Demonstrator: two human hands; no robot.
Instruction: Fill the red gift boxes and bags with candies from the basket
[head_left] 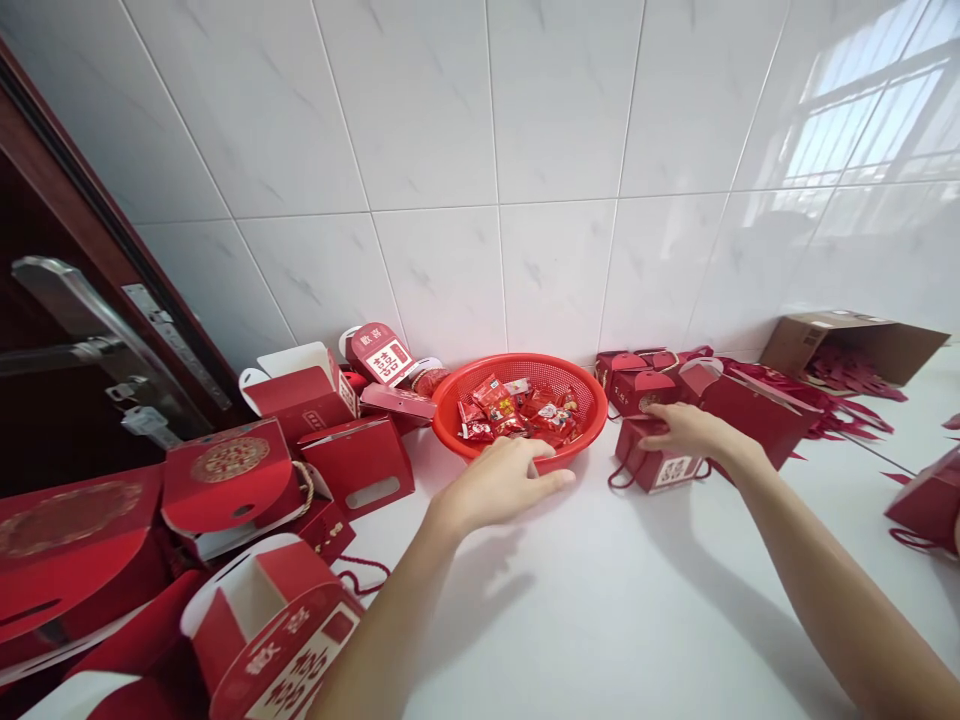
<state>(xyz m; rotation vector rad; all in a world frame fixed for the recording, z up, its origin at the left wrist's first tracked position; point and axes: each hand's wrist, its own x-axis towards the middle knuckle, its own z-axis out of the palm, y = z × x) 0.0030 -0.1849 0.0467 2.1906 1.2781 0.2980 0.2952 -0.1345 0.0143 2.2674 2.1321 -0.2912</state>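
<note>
My left hand (506,482) hovers over the white table at the front rim of a red plastic basket (444,420), fingers stretched out and holding nothing. Inside the basket lie several red-wrapped candies (501,408). To the right, my right hand (686,432) is on top of a small red gift box (643,458), its fingers bent over the upper edges. That box is closed, with a white character label on its front and dark red cord handles at its sides. Part of its top is hidden beneath the hand.
Several red gift boxes (225,480), some with flaps up, crowd the left side. More red boxes (750,410) stand behind my right hand. A cardboard carton (795,345) with red pieces lies at the back right, against the tiled wall (555,260). A door handle (82,310) is far left.
</note>
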